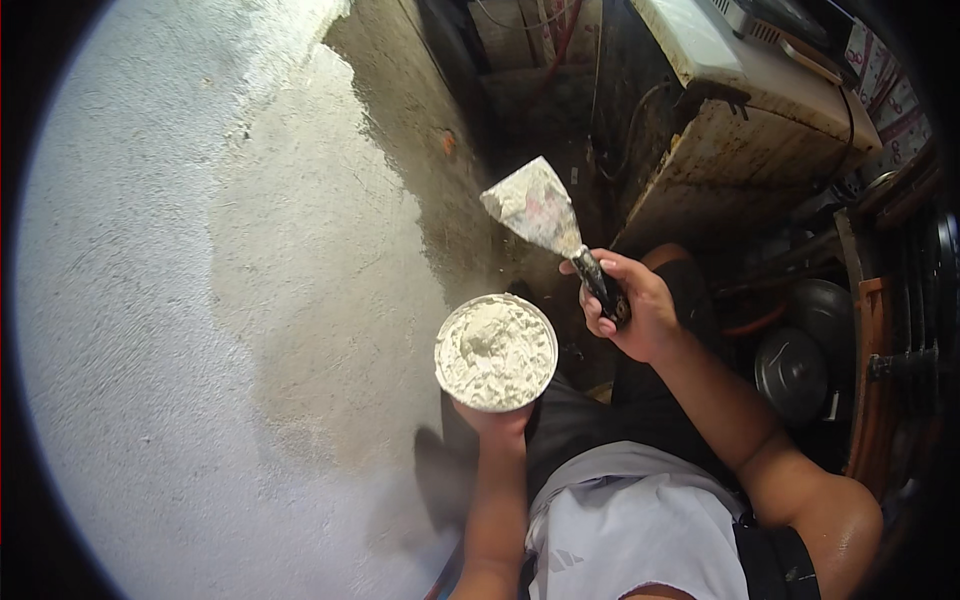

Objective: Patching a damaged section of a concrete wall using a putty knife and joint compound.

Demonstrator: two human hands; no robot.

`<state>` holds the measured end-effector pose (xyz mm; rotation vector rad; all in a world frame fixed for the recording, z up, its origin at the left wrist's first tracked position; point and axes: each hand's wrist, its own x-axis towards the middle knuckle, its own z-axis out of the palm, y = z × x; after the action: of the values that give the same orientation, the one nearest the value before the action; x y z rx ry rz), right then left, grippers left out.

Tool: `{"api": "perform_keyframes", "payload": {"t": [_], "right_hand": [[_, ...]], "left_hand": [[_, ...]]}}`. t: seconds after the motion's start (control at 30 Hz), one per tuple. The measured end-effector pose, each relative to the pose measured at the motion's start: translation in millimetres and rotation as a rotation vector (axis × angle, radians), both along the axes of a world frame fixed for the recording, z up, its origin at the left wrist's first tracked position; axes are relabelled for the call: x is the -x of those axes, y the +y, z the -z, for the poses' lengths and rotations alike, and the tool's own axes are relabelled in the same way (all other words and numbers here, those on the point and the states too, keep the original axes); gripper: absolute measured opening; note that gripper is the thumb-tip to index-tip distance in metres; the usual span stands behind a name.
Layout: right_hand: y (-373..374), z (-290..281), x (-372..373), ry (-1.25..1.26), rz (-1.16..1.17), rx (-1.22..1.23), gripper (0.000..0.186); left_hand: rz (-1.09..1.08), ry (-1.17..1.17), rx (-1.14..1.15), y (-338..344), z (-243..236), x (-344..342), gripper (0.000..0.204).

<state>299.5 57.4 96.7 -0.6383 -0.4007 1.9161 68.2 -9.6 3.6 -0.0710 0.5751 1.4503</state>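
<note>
My right hand (pixel 640 305) is closed round the black handle of a putty knife (pixel 540 210), whose wide blade points up and left and is smeared with pale filler. Below and left of it, my left hand (pixel 490 418) supports a round tub (pixel 440 385) from underneath; most of its fingers are hidden by the tub. Whitish filler paste (pixel 497 350) with a rough, scooped surface fills the tub nearly to the rim. Beside the tub on the left stands a wall (pixel 120 330) with a smoother greyish filled patch (pixel 310 260). The blade is apart from both wall and tub.
A stained, rusty white appliance (pixel 750 150) stands at the upper right. Dark round pot lids (pixel 790 375) and a brown wooden frame (pixel 870 380) are on the right, close to my right arm. Bare, darker plaster (pixel 400 110) borders the wall's patch.
</note>
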Motion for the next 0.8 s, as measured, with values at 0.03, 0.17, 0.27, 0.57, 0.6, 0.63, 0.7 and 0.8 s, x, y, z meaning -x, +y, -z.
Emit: {"api": "perform_keyframes", "payload": {"t": [0.03, 0.17, 0.27, 0.57, 0.6, 0.63, 0.7, 0.8], "right_hand": [[16, 9, 7, 0.015, 0.009, -0.008, 0.047], [61, 43, 39, -0.056, 0.04, -0.045, 0.046], [94, 68, 51, -0.119, 0.041, -0.156, 0.043], [292, 100, 98, -0.184, 0.001, -0.383, 0.043], [318, 107, 107, -0.342, 0.001, -0.494, 0.044], [339, 112, 118, -0.5, 0.0, -0.602, 0.045], [360, 125, 140, -0.575, -0.003, -0.58, 0.043], [411, 143, 170, -0.794, 0.136, -0.68, 0.035]], "left_hand": [[-0.014, 0.03, 0.008, 3, 9, 12, 0.066], [0.103, 0.09, -0.026, 8, 40, 62, 0.061], [0.096, -0.181, -0.01, 7, 69, 75, 0.066], [0.049, 0.165, 0.077, 99, 92, 102, 0.059], [0.042, 0.106, 0.046, 110, 95, 104, 0.062], [0.036, 0.11, 0.045, 117, 102, 106, 0.062], [0.004, -0.038, 0.164, 116, 125, 108, 0.062], [0.047, -0.102, 0.211, 149, 122, 98, 0.074]]}}
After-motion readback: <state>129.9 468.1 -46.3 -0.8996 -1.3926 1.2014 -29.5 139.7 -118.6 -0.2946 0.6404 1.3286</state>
